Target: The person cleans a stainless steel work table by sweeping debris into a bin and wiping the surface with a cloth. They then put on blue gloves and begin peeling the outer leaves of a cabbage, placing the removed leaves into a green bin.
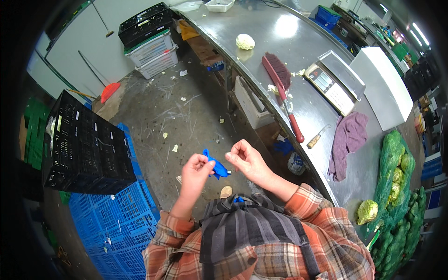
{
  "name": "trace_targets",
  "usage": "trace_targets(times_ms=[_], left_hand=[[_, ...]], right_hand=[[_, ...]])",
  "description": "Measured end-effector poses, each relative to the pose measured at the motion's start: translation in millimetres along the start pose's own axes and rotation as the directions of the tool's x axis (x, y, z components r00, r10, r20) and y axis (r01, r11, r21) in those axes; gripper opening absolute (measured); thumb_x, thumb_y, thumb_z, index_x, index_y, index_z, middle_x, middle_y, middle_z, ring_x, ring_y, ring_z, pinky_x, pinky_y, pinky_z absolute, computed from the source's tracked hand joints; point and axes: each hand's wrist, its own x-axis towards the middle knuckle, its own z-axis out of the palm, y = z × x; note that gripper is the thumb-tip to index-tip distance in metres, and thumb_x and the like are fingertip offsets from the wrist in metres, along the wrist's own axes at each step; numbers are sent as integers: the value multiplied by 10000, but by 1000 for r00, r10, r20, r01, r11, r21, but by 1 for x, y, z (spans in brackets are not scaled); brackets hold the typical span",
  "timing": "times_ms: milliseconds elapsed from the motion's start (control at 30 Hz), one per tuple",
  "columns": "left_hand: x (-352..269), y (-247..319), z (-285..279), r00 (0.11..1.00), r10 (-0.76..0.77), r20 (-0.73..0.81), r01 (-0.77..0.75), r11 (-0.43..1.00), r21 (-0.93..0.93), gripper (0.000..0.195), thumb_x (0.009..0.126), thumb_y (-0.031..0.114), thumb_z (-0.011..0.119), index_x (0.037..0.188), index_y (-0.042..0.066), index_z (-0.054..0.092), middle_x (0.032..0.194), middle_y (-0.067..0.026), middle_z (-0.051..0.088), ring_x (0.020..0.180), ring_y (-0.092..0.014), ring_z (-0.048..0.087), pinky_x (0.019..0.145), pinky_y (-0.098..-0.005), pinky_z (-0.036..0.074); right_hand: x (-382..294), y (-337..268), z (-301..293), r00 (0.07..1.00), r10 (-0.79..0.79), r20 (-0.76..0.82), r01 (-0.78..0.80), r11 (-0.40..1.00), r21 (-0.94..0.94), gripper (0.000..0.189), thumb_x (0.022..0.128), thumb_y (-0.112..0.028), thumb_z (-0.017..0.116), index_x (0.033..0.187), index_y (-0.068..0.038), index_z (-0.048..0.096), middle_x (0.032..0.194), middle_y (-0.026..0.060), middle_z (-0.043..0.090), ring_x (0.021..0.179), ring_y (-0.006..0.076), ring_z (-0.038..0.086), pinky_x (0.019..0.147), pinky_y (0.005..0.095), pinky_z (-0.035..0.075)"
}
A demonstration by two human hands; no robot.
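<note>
My left hand (pixel 196 174) pinches a small crumpled blue piece of thin material (pixel 218 169), which hangs between my two hands over the floor. My right hand (pixel 247 162) is raised just to the right of it, fingers curled and the thumb near the fingertips; whether it holds anything small cannot be seen. On the steel table (pixel 260 82) to the right lie a red-handled brush (pixel 276 71), a hooked knife with a wooden handle (pixel 316 137), a purple cloth (pixel 350 140) and a digital scale (pixel 330 85). A pale cabbage head (pixel 245 41) sits farther back.
Black crates (pixel 87 147) stand on blue plastic pallets (pixel 115 213) at the left. White baskets (pixel 154 56) are stacked under black crates near the wall. Green net sacks of cabbages (pixel 393 175) lie at the table's right. A foam box (pixel 381 87) stands behind the scale. Leaf scraps dot the floor.
</note>
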Motion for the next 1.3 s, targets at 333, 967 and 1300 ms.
trace_targets(times_ms=[333,967,1300], left_hand=[[-5,-5,13,998,-49,25,50,999,-19,162,859,94,611,985,4,564,907,-60,607,775,-108,591,641,-235,504],[-6,-5,-7,964,-213,157,259,879,-400,168,923,162,508,995,15,548,925,-78,616,823,-158,601,728,-317,502],[-11,4,-5,950,-262,167,309,728,-612,78,899,95,524,960,50,512,957,-73,585,873,-146,578,771,-324,476]], right_hand=[[8,20,-4,953,165,254,-277,814,510,172,869,-174,613,951,-29,573,831,39,614,695,102,589,655,241,497],[0,21,-5,926,294,237,-377,734,564,124,865,-130,601,935,-33,568,748,40,603,636,107,587,582,243,500],[-3,24,7,903,304,304,-430,629,647,101,852,-100,596,904,-34,540,714,38,571,604,115,562,557,255,484]])
